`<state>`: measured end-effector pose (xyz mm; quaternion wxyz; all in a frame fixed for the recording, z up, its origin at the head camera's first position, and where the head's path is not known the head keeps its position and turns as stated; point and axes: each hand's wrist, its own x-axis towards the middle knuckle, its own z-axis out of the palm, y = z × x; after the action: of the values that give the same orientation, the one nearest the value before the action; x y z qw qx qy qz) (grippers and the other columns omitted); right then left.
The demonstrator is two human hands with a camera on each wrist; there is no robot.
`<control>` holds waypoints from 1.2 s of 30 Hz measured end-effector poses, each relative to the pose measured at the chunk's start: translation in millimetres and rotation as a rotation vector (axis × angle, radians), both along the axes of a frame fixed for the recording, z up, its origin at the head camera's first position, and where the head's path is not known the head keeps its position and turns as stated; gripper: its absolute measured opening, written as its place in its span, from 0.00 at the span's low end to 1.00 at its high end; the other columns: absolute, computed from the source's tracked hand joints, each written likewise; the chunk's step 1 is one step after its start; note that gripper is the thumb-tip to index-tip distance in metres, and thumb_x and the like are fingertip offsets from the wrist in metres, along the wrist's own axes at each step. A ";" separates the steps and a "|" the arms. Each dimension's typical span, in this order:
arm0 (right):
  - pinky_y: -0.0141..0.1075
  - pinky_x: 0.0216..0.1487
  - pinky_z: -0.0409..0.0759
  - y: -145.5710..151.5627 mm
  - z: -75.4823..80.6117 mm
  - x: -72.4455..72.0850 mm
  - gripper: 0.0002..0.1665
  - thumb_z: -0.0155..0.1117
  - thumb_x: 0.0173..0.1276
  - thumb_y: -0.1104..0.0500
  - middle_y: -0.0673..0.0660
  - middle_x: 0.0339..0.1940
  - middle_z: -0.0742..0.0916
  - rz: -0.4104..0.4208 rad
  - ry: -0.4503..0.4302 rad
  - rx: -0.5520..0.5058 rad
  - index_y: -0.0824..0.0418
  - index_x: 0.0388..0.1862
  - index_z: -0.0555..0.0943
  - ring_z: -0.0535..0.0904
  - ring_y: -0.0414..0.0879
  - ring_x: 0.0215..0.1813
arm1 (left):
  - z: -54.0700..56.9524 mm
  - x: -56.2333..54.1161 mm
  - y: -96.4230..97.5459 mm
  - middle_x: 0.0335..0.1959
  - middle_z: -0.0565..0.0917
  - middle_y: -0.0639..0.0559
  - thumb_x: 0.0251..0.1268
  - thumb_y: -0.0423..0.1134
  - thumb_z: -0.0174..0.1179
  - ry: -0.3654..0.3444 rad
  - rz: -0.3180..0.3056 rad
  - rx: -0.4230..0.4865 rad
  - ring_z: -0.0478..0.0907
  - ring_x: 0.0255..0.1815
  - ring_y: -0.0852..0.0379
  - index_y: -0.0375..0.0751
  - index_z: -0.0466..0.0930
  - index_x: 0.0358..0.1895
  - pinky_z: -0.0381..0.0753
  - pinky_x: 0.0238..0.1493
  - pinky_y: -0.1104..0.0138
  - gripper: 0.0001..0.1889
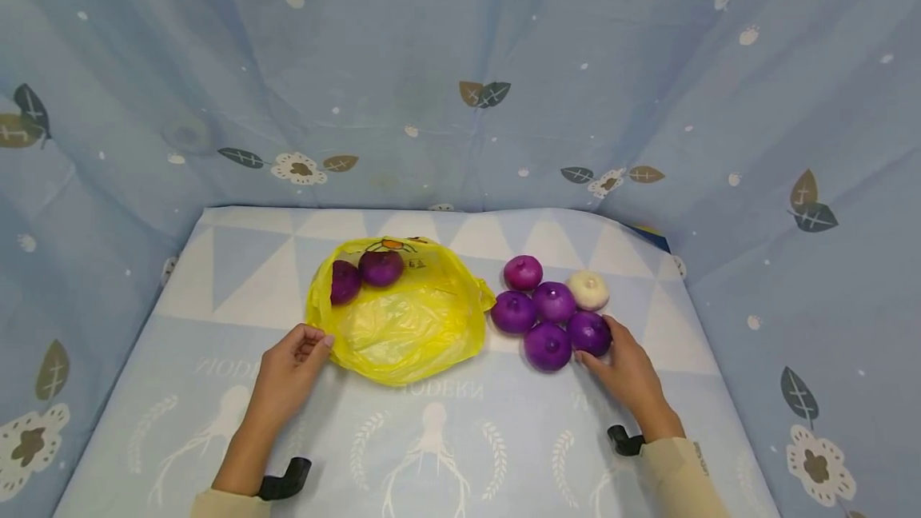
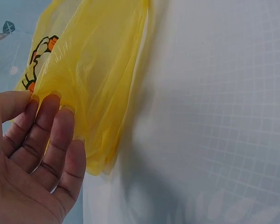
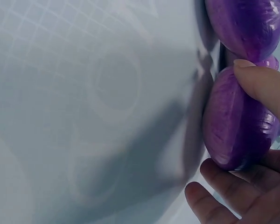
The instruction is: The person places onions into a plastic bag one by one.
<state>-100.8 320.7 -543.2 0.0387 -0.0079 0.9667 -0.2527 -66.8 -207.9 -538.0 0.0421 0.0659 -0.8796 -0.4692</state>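
A yellow plastic bag point(image 1: 403, 334) lies with its mouth spread wide, and two purple onions point(image 1: 380, 268) sit inside at its far left. My left hand point(image 1: 288, 370) pinches the bag's near-left rim between thumb and fingertips; the left wrist view shows the thin yellow bag point(image 2: 98, 79) hanging from that hand point(image 2: 42, 154). To the bag's right, several purple onions point(image 1: 514, 312) cluster with one white onion point(image 1: 588, 290). My right hand point(image 1: 627, 370) grips the purple onion point(image 1: 590, 333) at the cluster's near right. In the right wrist view, thumb and fingers lie on opposite sides of this onion point(image 3: 238, 121).
A pale patterned cloth point(image 1: 432, 438) covers the table. Blue curtains point(image 1: 403, 46) with leaf and flower prints hang behind and on both sides. Each wrist wears a black band mount point(image 1: 286, 480). Something dark blue and yellow point(image 1: 651, 237) pokes out at the far right corner.
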 end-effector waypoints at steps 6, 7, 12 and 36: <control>0.65 0.73 0.63 -1.2 -3.4 4.3 0.56 0.75 0.69 0.43 0.76 0.76 0.69 -0.036 -0.006 0.004 0.74 0.79 0.58 0.65 0.73 0.75 | 1.0 1.4 1.1 0.37 0.83 0.48 0.79 0.50 0.61 -0.007 0.000 0.020 0.77 0.37 0.54 0.40 0.81 0.45 0.76 0.36 0.73 0.15; 0.65 0.73 0.63 -1.6 -4.0 5.0 0.56 0.75 0.69 0.43 0.77 0.75 0.69 -0.039 -0.003 0.003 0.74 0.79 0.58 0.65 0.73 0.75 | 1.0 1.8 1.3 0.37 0.83 0.48 0.79 0.50 0.61 -0.009 0.000 0.024 0.77 0.37 0.54 0.40 0.81 0.45 0.76 0.36 0.73 0.15; 0.65 0.72 0.64 -4.8 -8.1 9.8 0.56 0.75 0.69 0.45 0.77 0.75 0.69 -0.057 -0.008 -0.011 0.74 0.79 0.57 0.66 0.73 0.74 | 0.7 4.7 1.3 0.37 0.84 0.48 0.79 0.50 0.61 -0.021 0.003 0.021 0.77 0.37 0.54 0.39 0.81 0.45 0.77 0.37 0.72 0.15; 0.61 0.64 0.76 -10.7 -3.6 21.9 0.55 0.75 0.70 0.45 0.77 0.70 0.74 -0.139 0.033 -0.102 0.71 0.80 0.58 0.77 0.70 0.65 | -1.9 1.3 1.3 0.37 0.84 0.48 0.80 0.51 0.61 -0.018 -0.010 0.033 0.77 0.37 0.53 0.40 0.81 0.46 0.77 0.37 0.72 0.16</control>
<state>-78.9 310.0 -546.7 0.0047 0.0533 0.9513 -0.3035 -65.5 -206.6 -539.9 0.0307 0.0662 -0.8725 -0.4831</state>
